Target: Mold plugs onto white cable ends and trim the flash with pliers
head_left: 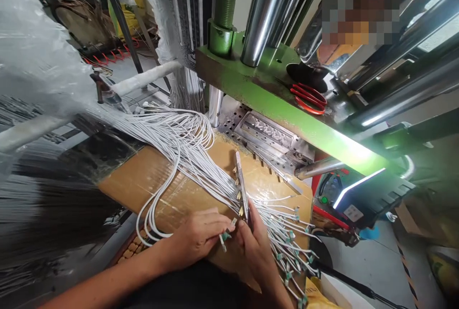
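Gold connectors (pixel 239 197) in metal holder (pixel 242 185)

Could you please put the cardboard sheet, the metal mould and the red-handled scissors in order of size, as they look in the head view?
Largest first: cardboard sheet, metal mould, red-handled scissors. Nearness may favour the cardboard.

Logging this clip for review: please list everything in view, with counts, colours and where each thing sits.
white cables: many, white, looped across the cardboard
cardboard sheet: one, brown, taped, under the cables
press frame: one, green, upper right
press column: one large, chrome, rising from the frame
scissors: one pair, red-handled, on the press
mould: one, steel, beneath the press
control box: one, black, right of the press
plastic sheeting: one, clear, upper left
metal strip: one, silver, above the hands
green-tipped cable end: one, white and green, in the left hand
left hand: pinching that cable end
right hand: holding the metal strip
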`<state>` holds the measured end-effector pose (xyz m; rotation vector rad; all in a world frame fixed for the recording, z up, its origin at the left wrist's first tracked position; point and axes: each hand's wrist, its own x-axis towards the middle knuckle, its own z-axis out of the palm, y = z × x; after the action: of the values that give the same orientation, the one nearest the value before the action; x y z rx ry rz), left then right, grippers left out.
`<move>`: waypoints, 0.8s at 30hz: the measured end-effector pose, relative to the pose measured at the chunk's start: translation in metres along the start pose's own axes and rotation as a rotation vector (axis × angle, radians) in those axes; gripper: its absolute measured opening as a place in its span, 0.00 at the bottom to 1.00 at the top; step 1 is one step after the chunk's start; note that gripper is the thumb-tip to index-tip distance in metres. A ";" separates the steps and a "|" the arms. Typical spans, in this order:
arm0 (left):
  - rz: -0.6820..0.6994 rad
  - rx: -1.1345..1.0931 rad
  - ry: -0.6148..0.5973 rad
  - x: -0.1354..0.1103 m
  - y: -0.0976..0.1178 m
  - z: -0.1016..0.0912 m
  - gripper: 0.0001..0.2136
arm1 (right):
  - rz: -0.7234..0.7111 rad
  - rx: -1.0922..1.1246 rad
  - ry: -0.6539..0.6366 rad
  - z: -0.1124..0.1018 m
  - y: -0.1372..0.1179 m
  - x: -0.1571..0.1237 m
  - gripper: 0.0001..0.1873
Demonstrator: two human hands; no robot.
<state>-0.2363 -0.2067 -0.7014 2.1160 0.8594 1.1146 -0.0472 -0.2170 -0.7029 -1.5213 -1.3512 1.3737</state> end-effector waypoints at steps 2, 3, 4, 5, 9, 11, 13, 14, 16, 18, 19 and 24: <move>0.030 0.058 -0.015 0.000 -0.002 0.005 0.14 | -0.040 -0.073 0.014 0.002 0.006 0.000 0.30; 0.028 0.078 -0.016 0.000 -0.003 0.007 0.14 | -0.054 -0.089 0.008 0.003 0.008 0.001 0.30; 0.025 0.096 -0.015 0.001 -0.003 0.008 0.13 | -0.065 -0.098 -0.001 0.003 0.009 0.001 0.31; 0.026 0.112 -0.018 0.002 -0.003 0.008 0.13 | -0.072 -0.101 -0.007 0.003 0.009 0.002 0.31; 0.063 0.165 -0.036 0.004 -0.004 0.008 0.14 | -0.087 -0.120 -0.016 0.005 0.007 0.001 0.31; 0.078 0.186 -0.045 0.002 -0.005 0.010 0.16 | -0.093 -0.136 -0.017 0.005 0.006 0.001 0.31; 0.040 0.168 -0.049 0.000 -0.006 0.012 0.16 | -0.100 -0.146 -0.011 0.005 0.006 0.001 0.31; -0.006 0.131 -0.054 0.000 -0.006 0.013 0.16 | -0.105 -0.148 -0.012 0.004 0.006 0.001 0.31; -0.187 0.004 -0.069 0.001 -0.006 0.012 0.12 | -0.111 -0.136 -0.022 0.004 0.003 0.001 0.32; -0.473 -0.177 -0.075 0.006 -0.004 0.007 0.09 | -0.072 -0.083 -0.041 0.003 -0.001 0.000 0.35; -0.626 -0.288 -0.062 0.009 -0.003 0.003 0.08 | -0.037 -0.052 -0.049 0.003 -0.003 0.000 0.37; -0.991 -0.863 0.176 0.018 -0.001 -0.013 0.12 | 0.013 -0.056 0.031 0.003 -0.004 0.001 0.36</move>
<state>-0.2401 -0.1894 -0.6874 0.7206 1.0548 0.8600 -0.0509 -0.2158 -0.6995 -1.5843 -1.3739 1.3245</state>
